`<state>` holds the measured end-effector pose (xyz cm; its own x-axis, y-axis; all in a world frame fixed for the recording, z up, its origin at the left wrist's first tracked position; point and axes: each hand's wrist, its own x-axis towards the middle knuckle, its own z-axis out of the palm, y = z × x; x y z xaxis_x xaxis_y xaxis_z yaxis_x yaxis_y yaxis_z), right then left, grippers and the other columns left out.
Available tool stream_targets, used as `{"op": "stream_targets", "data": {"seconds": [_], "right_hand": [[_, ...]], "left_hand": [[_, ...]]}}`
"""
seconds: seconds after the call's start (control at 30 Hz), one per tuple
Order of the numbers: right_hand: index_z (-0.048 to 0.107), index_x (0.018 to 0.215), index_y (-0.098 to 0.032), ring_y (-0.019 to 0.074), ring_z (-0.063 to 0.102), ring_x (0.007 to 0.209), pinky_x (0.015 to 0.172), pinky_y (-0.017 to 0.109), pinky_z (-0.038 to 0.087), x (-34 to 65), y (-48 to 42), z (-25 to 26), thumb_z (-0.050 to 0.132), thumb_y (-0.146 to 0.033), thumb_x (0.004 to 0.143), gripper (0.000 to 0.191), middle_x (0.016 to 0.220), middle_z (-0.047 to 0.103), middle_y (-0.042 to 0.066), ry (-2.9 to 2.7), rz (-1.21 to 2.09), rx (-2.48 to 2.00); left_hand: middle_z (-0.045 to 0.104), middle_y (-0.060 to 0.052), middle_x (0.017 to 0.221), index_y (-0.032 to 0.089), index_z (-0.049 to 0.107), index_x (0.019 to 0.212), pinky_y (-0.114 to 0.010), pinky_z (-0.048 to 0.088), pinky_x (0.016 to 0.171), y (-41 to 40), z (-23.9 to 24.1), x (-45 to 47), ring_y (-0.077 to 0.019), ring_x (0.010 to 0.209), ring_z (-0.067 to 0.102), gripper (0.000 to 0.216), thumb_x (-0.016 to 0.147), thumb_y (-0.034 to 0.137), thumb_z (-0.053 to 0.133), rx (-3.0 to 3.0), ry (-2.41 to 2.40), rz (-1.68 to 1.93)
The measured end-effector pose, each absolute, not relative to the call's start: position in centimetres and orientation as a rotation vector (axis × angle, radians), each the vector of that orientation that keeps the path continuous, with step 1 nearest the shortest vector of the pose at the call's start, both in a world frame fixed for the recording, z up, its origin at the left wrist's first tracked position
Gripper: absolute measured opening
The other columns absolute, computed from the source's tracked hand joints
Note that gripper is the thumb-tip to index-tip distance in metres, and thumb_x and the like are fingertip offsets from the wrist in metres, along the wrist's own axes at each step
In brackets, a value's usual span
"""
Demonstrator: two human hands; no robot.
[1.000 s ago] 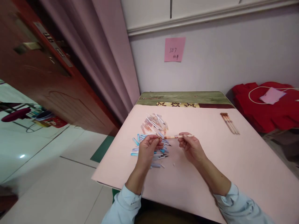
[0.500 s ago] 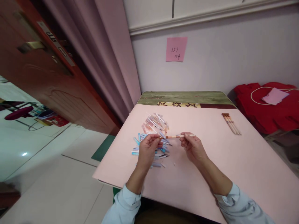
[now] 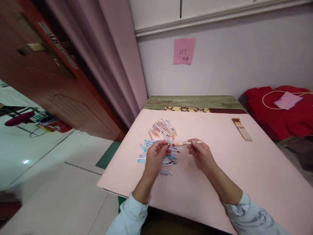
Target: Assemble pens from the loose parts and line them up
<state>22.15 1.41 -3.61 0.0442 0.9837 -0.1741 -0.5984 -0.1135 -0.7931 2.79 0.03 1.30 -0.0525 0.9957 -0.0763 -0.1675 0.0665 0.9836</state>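
Observation:
My right hand (image 3: 199, 154) pinches a thin cream and orange pen (image 3: 185, 143) by its right half, holding it level above the pink table cover (image 3: 220, 176). My left hand (image 3: 156, 156) is closed with its fingertips at the pen's left end; whether they grip a small part there I cannot make out. Under and behind my left hand lies a pile of pen parts (image 3: 160, 140), blue ones near, orange and white ones farther back.
Three assembled cream pens (image 3: 241, 129) lie side by side at the table's far right. A red cloth with a pink paper (image 3: 283, 104) sits right of the table. A curtain and a wooden door (image 3: 49, 75) stand at left. A pink note (image 3: 184, 51) hangs on the wall.
Both hands stay almost where they were. The pen between them has barely shifted; the view moved slightly.

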Motion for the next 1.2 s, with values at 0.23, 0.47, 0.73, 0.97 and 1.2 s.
{"op": "stream_targets", "data": {"seconds": [0.23,0.47,0.73,0.97,1.2], "right_hand": [[0.075,0.086,-0.019,0.0095,0.054,0.054,0.052,0.021,0.044,22.2,1.4,-3.5,0.082,-0.038,0.072,0.026,0.068,0.069,0.002,-0.616,1.477,-0.891],[0.077,0.089,-0.019,0.0107,0.052,0.057,0.054,0.024,0.042,22.3,1.3,-4.0,0.085,-0.036,0.067,0.029,0.071,0.07,0.002,-0.762,1.437,-0.972],[0.075,0.088,-0.021,0.0153,0.06,0.062,0.058,0.026,0.044,21.8,1.2,-4.2,0.083,-0.041,0.068,0.03,0.07,0.072,0.002,-1.109,1.248,-1.125],[0.07,0.085,-0.022,0.014,0.058,0.059,0.057,0.025,0.041,21.6,1.0,-4.3,0.077,-0.045,0.076,0.026,0.069,0.071,0.0,-1.233,1.194,-1.157],[0.076,0.081,-0.022,0.0175,0.062,0.067,0.064,0.028,0.047,21.8,1.4,-4.1,0.08,-0.044,0.072,0.024,0.078,0.073,0.003,-1.165,1.077,-1.157]], "left_hand": [[0.071,-0.004,0.081,0.015,0.066,0.092,-0.031,0.058,0.069,-0.1,1.2,2.8,-0.0154,0.069,0.068,0.029,0.074,0.036,0.074,1.035,1.169,1.278],[0.072,-0.004,0.08,0.015,0.064,0.097,-0.03,0.056,0.074,1.2,1.4,3.2,-0.0144,0.071,0.068,0.032,0.075,0.036,0.074,1.024,1.179,1.406],[0.072,-0.005,0.08,0.014,0.062,0.087,-0.027,0.054,0.072,4.8,0.8,5.4,-0.0121,0.069,0.067,0.036,0.067,0.037,0.08,0.822,1.128,1.548],[0.071,-0.003,0.078,0.014,0.063,0.089,-0.026,0.054,0.07,5.4,1.2,6.6,-0.012,0.068,0.066,0.032,0.069,0.035,0.079,0.902,1.106,1.561],[0.072,-0.006,0.088,0.017,0.068,0.096,-0.029,0.055,0.076,4.3,2.5,7.3,-0.0155,0.079,0.068,0.03,0.081,0.043,0.07,1.184,1.066,1.539]]}}
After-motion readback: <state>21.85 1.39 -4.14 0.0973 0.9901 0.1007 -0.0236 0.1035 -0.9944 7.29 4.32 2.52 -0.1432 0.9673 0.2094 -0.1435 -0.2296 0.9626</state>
